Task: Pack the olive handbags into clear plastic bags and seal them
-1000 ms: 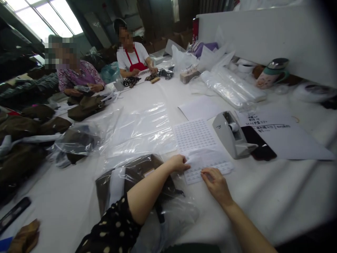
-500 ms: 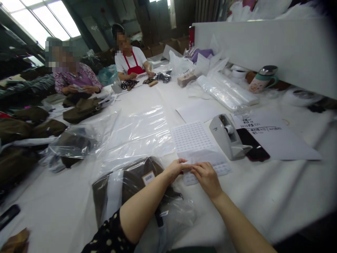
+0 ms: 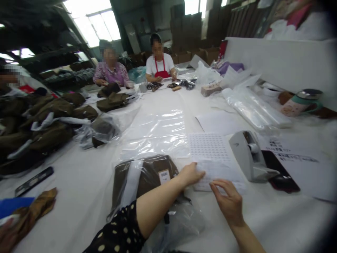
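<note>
A sheet of small printed labels point(image 3: 209, 146) lies on the table, its lower part under a paler flap of paper. At the sheet's left edge my left hand point(image 3: 191, 174) has its thumb and fingers closed on the paper. Just right of it, my right hand point(image 3: 229, 202) is raised over the sheet's lower edge with thumb and forefinger pinched; anything between them is too small to make out. Under my left forearm is a dark olive bag point(image 3: 152, 170) in clear plastic, bearing a white barcode tag point(image 3: 164, 176).
A grey tape dispenser point(image 3: 246, 154) and a black phone point(image 3: 283, 174) stand to the right. Clear plastic bags point(image 3: 160, 130) lie ahead, a cup point(image 3: 302, 102) far right. Olive bags point(image 3: 50, 123) pile up at left. Two people point(image 3: 160, 66) work across the table; another hand point(image 3: 9, 228) shows lower left.
My hands have come apart; the right one moved down and right, away from the left. The view has turned left, bringing in more of the bag pile and another person.
</note>
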Motion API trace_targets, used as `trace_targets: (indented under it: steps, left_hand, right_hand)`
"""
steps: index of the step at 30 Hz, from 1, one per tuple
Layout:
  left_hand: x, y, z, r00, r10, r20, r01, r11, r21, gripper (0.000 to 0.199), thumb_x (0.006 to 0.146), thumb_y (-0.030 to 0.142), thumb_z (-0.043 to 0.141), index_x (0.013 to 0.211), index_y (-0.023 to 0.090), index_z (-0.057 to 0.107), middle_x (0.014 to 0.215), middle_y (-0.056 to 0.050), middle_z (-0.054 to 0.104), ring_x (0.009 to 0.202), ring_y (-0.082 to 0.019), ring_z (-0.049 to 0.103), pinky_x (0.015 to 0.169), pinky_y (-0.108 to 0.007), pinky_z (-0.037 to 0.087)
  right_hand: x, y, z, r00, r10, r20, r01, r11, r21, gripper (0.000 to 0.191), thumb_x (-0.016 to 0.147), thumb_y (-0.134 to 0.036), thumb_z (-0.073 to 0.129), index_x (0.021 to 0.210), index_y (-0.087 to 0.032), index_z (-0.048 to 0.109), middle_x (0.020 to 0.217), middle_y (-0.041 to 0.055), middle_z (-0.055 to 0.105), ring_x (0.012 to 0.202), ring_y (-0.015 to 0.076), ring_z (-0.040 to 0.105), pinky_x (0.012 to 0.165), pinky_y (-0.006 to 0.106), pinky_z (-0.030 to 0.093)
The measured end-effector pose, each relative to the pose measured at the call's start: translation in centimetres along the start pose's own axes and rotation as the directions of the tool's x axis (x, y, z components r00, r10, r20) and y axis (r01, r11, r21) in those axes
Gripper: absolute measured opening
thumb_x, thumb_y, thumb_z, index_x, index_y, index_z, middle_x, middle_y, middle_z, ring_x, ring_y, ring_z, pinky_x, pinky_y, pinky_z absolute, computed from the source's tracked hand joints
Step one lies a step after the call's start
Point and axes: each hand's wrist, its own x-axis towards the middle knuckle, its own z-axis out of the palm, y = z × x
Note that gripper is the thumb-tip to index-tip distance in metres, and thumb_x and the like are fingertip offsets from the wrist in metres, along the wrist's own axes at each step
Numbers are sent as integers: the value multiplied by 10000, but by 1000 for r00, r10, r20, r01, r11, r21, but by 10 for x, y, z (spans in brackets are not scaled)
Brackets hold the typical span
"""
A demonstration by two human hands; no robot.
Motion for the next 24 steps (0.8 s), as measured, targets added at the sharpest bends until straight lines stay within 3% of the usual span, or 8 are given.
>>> trace_targets:
  steps: [2,5,7,11,15,19,21,24]
  left_hand:
    - [-34,7,-15,967,254,-20,-246,952,182,566,678,305,706,1180,130,513,1178,-146,575,1148,-320,478,1008,-460,341]
    - [-100,5,-37,732,675,94,-616,596,516,407,827,351,555,1171,138,516,1225,-114,558,1111,-239,519,992,-369,384]
    - [-145,-7,-51,610,788,82,-649,438,622,319,879,353,463,1096,137,553,1165,-85,597,1056,-187,549,975,-312,400]
    - [-210,-51,-84,596,770,-227,-456,558,694,220,866,312,504,1023,182,588,1162,-29,601,1114,-174,500,1017,-318,373]
    - [-233,-101,-120,604,614,-508,-256,753,606,224,848,235,537,1067,219,582,1176,-15,593,1154,-202,467,1022,-384,385]
    - [-235,-138,-150,556,549,-624,-190,815,547,261,847,125,471,1062,214,588,1170,-19,596,1158,-217,461,1008,-421,404]
    - [-234,-152,-163,531,540,-653,-160,821,548,266,844,98,445,1038,201,597,1158,-28,602,1147,-224,466,998,-430,411]
    - [-228,-169,-179,518,554,-652,-121,802,585,298,830,61,415,1028,189,598,1165,-39,598,1144,-236,464,983,-437,413]
  right_hand:
    - [2,-2,-6,971,238,2,-237,969,64,220,804,-407,629,848,-191,639,857,44,634,827,211,583,807,352,444]
    - [19,-9,-8,862,493,119,-506,852,132,382,717,-511,674,902,-179,637,849,49,649,804,231,595,755,340,459]
    - [39,-28,0,821,519,238,-561,812,163,426,673,-533,698,888,-170,638,777,39,646,738,211,590,670,298,466]
    - [80,-110,45,743,326,585,-500,851,161,405,697,-543,668,825,-159,641,615,-2,561,570,134,494,528,238,409]
    - [102,-200,128,487,132,864,-464,877,128,387,729,-536,613,775,-152,615,583,-36,477,470,87,423,445,217,365]
    - [102,-244,209,267,170,948,-354,933,-67,307,789,-448,565,688,-159,572,471,-81,333,361,57,290,336,191,273]
    - [99,-251,234,227,213,950,-315,939,-135,317,836,-416,521,670,-151,570,442,-81,315,332,54,265,311,190,243]
    - [95,-253,250,225,276,934,-271,939,-212,398,918,-422,383,737,-135,590,432,-74,331,308,56,256,297,191,223]
